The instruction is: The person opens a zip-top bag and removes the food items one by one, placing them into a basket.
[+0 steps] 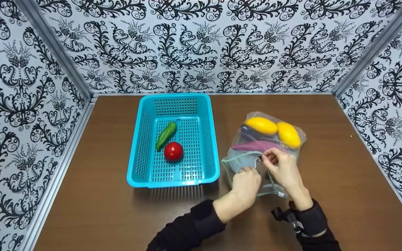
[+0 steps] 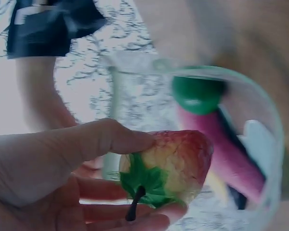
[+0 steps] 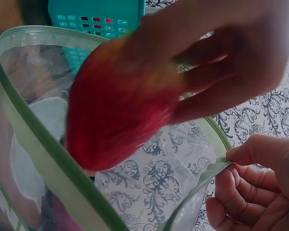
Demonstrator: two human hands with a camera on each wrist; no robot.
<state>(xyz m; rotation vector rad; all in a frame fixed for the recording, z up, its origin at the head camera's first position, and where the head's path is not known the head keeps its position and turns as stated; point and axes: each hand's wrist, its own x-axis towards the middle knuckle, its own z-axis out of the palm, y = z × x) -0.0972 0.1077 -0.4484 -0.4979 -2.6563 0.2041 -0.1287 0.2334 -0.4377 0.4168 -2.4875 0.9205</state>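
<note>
My left hand (image 1: 245,184) holds a red and yellow strawberry (image 2: 178,166) with green leaves and a dark stem, thumb on one side and fingers on the other. The strawberry is at the mouth of a clear zip bag (image 3: 62,161) with a green rim. My right hand (image 1: 284,170) pinches that rim between thumb and fingers. Inside the bag lie two yellow mango-like fruits (image 1: 262,125), a long pink vegetable (image 1: 253,145), a dark purple one (image 1: 248,129) and a round green thing (image 2: 197,94). In the head view my left hand hides the strawberry.
Left of the bag stands a turquoise plastic basket (image 1: 173,184). It contains a green chili pepper (image 1: 166,135) and a red tomato (image 1: 173,151). Patterned walls (image 1: 201,45) enclose the brown table (image 1: 344,174) at the back and sides.
</note>
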